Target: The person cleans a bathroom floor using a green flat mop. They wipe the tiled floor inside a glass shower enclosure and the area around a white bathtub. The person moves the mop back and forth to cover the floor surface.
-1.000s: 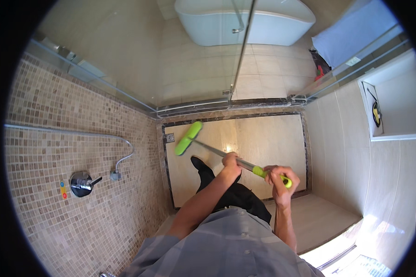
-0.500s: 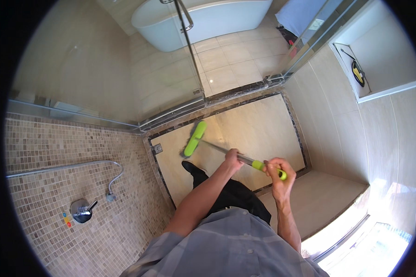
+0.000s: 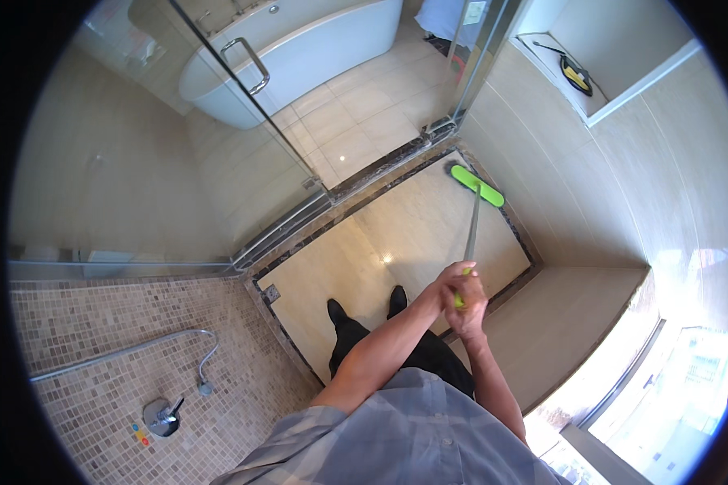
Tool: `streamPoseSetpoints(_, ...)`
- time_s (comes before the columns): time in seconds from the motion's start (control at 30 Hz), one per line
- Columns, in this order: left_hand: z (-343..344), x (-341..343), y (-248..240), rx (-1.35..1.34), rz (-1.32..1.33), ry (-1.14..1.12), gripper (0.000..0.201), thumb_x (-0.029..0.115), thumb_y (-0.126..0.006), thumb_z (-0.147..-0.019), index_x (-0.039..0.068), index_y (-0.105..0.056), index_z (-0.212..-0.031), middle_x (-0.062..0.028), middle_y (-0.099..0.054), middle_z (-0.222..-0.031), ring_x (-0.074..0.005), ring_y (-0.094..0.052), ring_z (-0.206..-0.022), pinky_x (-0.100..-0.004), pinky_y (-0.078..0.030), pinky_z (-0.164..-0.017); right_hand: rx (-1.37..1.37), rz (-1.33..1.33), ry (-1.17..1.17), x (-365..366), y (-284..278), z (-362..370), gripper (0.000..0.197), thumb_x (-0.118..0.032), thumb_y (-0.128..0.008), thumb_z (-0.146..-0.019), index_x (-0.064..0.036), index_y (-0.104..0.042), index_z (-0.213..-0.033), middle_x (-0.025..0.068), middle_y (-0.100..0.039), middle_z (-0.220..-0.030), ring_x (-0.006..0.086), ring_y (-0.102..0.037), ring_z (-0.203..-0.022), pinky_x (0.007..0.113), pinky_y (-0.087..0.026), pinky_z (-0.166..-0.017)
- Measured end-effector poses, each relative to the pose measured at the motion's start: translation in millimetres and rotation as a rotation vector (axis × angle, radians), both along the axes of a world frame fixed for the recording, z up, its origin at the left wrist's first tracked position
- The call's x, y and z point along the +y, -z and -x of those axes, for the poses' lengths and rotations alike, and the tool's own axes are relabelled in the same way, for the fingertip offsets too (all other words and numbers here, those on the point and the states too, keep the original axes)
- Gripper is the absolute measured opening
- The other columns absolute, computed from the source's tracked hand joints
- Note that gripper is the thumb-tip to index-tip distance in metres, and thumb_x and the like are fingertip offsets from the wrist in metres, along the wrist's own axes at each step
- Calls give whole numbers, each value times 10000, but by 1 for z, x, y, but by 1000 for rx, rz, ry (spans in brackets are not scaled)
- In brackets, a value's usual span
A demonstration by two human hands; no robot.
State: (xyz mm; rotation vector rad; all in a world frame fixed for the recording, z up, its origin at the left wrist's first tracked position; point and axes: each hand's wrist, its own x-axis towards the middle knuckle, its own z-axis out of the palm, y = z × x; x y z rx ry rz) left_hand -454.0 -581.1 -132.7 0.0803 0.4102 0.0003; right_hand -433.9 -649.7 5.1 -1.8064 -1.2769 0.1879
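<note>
While the left grip (image 3: 453,281) and the right grip (image 3: 467,309) are both closed around 1 broom (image 3: 472,230), I read its position from the head view. The green broom head (image 3: 477,186) stands at the far right corner of the shower floor (image 3: 364,234), beside the dark border strip (image 3: 519,236) and near the smooth wall (image 3: 574,186). I cannot tell whether it touches that wall.

Governing relation: the broom head lies ahead of the 2 grips, slightly to the right and well apart from them. Its long axis runs from far left to near right, crosswise to the pole. The left grip is the nearer to the broom head, set slightly farther along the pole. The right grip encloses the green handle end (image 3: 459,301), which I see only in part. The 2 grips overlap in view.

Markings: I find no brand or legible lettering on the broom. On the mosaic wall (image 3: 259,356), a marker with coloured dots (image 3: 141,434) sits beside the shower valve (image 3: 162,417); I can read no text on it.
</note>
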Motion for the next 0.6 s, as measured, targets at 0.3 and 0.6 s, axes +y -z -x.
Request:
streamPoseSetpoints(0.3, 90, -28, 17, -194, -648, -362, 330, 188, -437, -988, 92, -488, -1300, -68, -573, -1034, -178, -563, -960, -275, -486, -899, 192, 11, -151, 0, 2, 55, 125, -55, -708, -710, -20, -667, -823, 145, -638, -837, 333, -596, -869, 445, -448, -817)
streamPoseSetpoints(0.6, 222, 7, -32, 110, -704, -236, 413, 182, -585, -899, 37, -445, -1259, -97, -592, -1001, -166, -585, -867, -299, -514, -786, 342, -63, -253, 4, -26, 163, 78, -43, -686, -748, -42, -670, -824, 116, -637, -785, 292, -613, -799, 395, -454, -762)
